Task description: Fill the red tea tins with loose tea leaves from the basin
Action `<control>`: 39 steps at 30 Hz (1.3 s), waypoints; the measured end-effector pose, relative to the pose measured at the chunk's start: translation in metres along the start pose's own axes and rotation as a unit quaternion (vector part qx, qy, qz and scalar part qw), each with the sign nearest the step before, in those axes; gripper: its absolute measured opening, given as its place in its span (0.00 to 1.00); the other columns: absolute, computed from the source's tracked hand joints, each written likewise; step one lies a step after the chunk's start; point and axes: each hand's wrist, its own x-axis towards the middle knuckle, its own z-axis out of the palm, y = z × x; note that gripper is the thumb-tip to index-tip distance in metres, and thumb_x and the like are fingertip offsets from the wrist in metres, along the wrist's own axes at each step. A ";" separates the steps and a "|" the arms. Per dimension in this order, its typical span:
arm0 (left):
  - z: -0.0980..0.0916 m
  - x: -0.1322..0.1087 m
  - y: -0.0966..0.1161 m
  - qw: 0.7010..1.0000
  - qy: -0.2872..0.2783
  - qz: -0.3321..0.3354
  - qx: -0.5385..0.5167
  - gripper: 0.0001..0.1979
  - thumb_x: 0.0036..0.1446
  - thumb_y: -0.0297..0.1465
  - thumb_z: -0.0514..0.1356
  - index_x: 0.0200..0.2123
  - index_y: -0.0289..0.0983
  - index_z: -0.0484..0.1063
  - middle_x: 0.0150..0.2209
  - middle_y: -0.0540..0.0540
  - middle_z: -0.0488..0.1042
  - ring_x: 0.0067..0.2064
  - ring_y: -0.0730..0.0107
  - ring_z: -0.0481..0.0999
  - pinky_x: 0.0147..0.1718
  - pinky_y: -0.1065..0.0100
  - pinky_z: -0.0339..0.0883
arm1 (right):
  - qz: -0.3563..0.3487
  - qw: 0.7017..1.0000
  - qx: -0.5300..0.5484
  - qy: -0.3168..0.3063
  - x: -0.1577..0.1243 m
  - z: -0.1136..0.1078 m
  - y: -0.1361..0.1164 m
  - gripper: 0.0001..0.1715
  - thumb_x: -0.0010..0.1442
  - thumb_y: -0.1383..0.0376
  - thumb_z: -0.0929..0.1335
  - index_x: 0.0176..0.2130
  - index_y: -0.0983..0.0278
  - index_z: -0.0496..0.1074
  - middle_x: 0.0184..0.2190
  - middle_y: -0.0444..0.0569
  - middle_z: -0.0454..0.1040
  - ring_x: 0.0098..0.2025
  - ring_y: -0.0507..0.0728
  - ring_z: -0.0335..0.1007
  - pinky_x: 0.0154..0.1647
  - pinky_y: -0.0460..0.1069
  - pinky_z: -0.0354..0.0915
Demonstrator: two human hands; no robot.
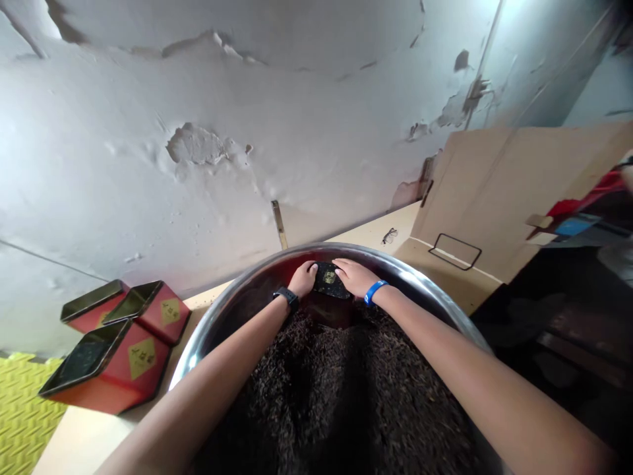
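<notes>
A big steel basin (217, 316) holds a heap of dark loose tea leaves (341, 396). At its far side both my hands press on a red tin with a black lid (328, 280) that stands in the leaves. My left hand (302, 278), with a black watch on the wrist, curls over the lid's left edge. My right hand (352, 275), with a blue wristband, lies over the lid's right side, fingers closed on it.
Three red tins (116, 343) with black lids stand on the pale table at the left. A cardboard box (499, 191) leans at the right against a peeling white wall. Yellow matting (22, 409) shows at the lower left. Dark furniture fills the right.
</notes>
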 end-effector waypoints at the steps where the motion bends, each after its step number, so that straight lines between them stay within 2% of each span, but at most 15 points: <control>1: 0.001 0.005 0.001 1.000 -0.007 -0.005 0.022 0.14 0.60 0.31 0.49 0.43 0.32 0.70 0.44 0.40 0.73 0.45 0.64 0.71 0.47 0.67 0.61 | 0.009 1.000 0.004 0.003 0.001 0.000 0.003 0.25 0.62 0.64 0.55 0.55 0.71 0.63 0.55 0.56 0.63 0.57 0.56 0.57 0.59 0.51 0.50; 4: 0.006 0.019 0.004 0.996 -0.032 -0.025 0.083 0.15 0.61 0.33 0.47 0.40 0.32 0.70 0.38 0.41 0.74 0.40 0.64 0.72 0.41 0.66 0.64 | 0.040 0.999 0.020 -0.004 0.004 -0.001 0.011 0.24 0.62 0.64 0.54 0.53 0.68 0.65 0.52 0.53 0.67 0.53 0.56 0.62 0.55 0.50 0.56; 6: 0.009 0.025 0.007 0.991 -0.047 -0.035 0.122 0.16 0.62 0.34 0.46 0.39 0.32 0.70 0.37 0.41 0.73 0.39 0.65 0.72 0.41 0.63 0.64 | 0.059 0.998 0.027 -0.013 0.005 -0.001 0.014 0.24 0.63 0.64 0.53 0.51 0.66 0.67 0.49 0.51 0.70 0.51 0.56 0.65 0.52 0.49 0.59; 11: 0.009 0.036 0.011 0.972 -0.104 -0.042 0.207 0.15 0.59 0.36 0.53 0.47 0.34 0.65 0.46 0.42 0.68 0.44 0.66 0.70 0.42 0.58 0.67 | 0.089 0.995 0.026 -0.021 0.008 0.005 0.015 0.25 0.62 0.64 0.53 0.53 0.70 0.65 0.53 0.54 0.66 0.55 0.56 0.60 0.56 0.48 0.54; 15: 0.013 0.044 0.012 0.958 -0.125 -0.054 0.254 0.16 0.59 0.35 0.54 0.48 0.34 0.64 0.47 0.42 0.67 0.44 0.65 0.70 0.42 0.58 0.67 | 0.104 0.994 0.014 -0.028 0.010 0.010 0.014 0.27 0.63 0.64 0.52 0.55 0.72 0.62 0.55 0.57 0.62 0.57 0.56 0.57 0.58 0.49 0.50; 19: 0.016 0.044 0.013 0.950 -0.113 -0.062 0.285 0.16 0.60 0.37 0.53 0.47 0.33 0.66 0.46 0.41 0.68 0.45 0.64 0.70 0.44 0.57 0.65 | 0.113 0.993 -0.007 -0.035 0.009 0.013 0.012 0.28 0.64 0.63 0.50 0.56 0.73 0.60 0.57 0.58 0.59 0.59 0.56 0.53 0.59 0.49 0.49; 24: 0.014 0.036 0.018 0.947 -0.103 -0.059 0.299 0.22 0.63 0.35 0.40 0.43 0.31 0.70 0.45 0.34 0.72 0.48 0.57 0.71 0.45 0.61 0.62 | 0.128 0.990 -0.025 -0.050 0.007 0.013 0.010 0.29 0.64 0.61 0.49 0.58 0.70 0.57 0.59 0.56 0.56 0.60 0.57 0.51 0.59 0.51 0.48; 30: 0.015 0.037 0.018 0.945 -0.092 -0.042 0.310 0.23 0.60 0.34 0.40 0.43 0.31 0.70 0.46 0.35 0.72 0.50 0.58 0.69 0.48 0.63 0.60 | 0.142 0.987 -0.038 -0.064 0.006 0.012 0.010 0.30 0.64 0.58 0.48 0.60 0.65 0.54 0.60 0.53 0.55 0.61 0.58 0.50 0.59 0.53 0.49; 39: 0.018 0.026 0.021 0.941 0.016 -0.065 0.331 0.22 0.58 0.38 0.41 0.50 0.42 0.65 0.56 0.42 0.61 0.58 0.52 0.57 0.50 0.51 0.57 | 0.157 0.984 -0.056 -0.058 0.000 0.008 0.002 0.30 0.63 0.56 0.48 0.63 0.58 0.47 0.63 0.48 0.48 0.61 0.63 0.50 0.58 0.58 0.50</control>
